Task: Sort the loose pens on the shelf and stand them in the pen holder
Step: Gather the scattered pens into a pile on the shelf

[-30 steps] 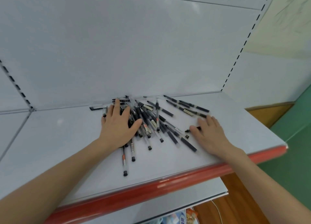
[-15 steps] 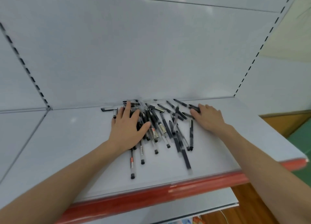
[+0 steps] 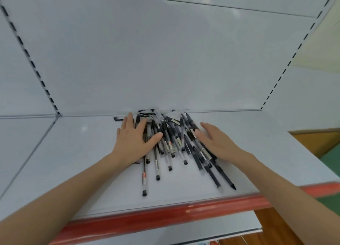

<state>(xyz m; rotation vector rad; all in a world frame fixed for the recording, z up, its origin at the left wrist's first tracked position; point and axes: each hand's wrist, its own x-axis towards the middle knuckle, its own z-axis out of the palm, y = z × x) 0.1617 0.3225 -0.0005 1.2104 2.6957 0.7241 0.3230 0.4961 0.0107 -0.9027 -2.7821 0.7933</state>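
Nearest you runs the red front edge point(image 3: 165, 217) of the shelf point(image 3: 64, 152), with your two bare forearms crossing it from either side. Just beyond the edge, a few loose pens point(image 3: 171, 139) poke out toward you from the pile: one clear-barrelled pen point(image 3: 144, 178) with a black cap lies closest on the left, and two dark pens point(image 3: 219, 173) slant out on the right, almost to the lip. Your left hand point(image 3: 134, 143) lies flat, palm down, on the left side of the heap, its fingers point(image 3: 128, 121) spread and extended over the pens, gripping nothing. Your right hand point(image 3: 219, 143) presses against the right flank of the pile, fingers likewise straight and released, thumb toward the middle. Between your hands the pens lie bunched and crossing, most pointing roughly front to back. Farther in, the pile reaches the seam where the shelf meets the white back panel point(image 3: 165, 60), and one pen point(image 3: 117, 118) lies apart on the left, along that seam.
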